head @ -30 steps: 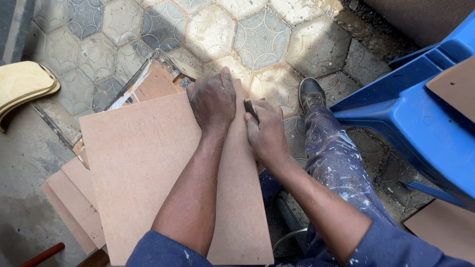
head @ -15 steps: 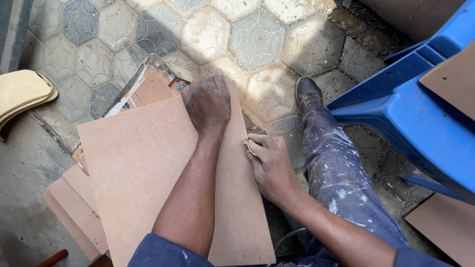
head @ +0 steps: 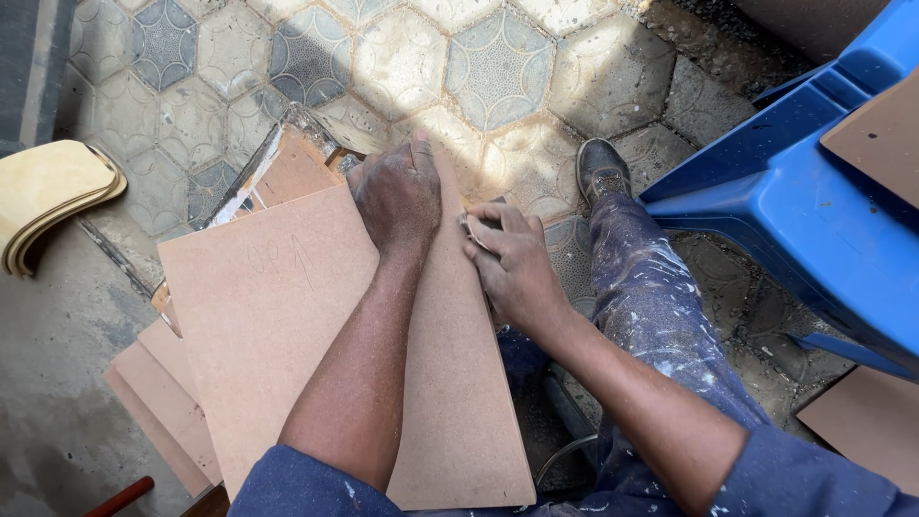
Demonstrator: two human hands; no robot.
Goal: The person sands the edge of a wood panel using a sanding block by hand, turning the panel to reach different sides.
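Nearest to us, at the bottom of the frame, two blue sleeves lead up to both forearms. Below them we see a brown fibreboard panel (head: 287, 325) lying on a stack of similar panels (head: 158, 369) in the lower left. At centre, our left hand (head: 397, 196) rests palm down on the panel's far end, fingers close together and pressing flat, gripping nothing. Just beside it, our right hand (head: 512, 263) sits at the panel's right edge, its fingers pinching a small pale piece (head: 474, 230), apparently sandpaper, against that edge. To the right, a paint-spattered trouser leg (head: 661, 316) ends in a dark shoe (head: 601, 168). Farther off, a blue plastic chair (head: 814, 191) fills the right side, curved plywood pieces (head: 48, 191) lie at the left, and hexagonal paving tiles (head: 498, 57) cover the top.
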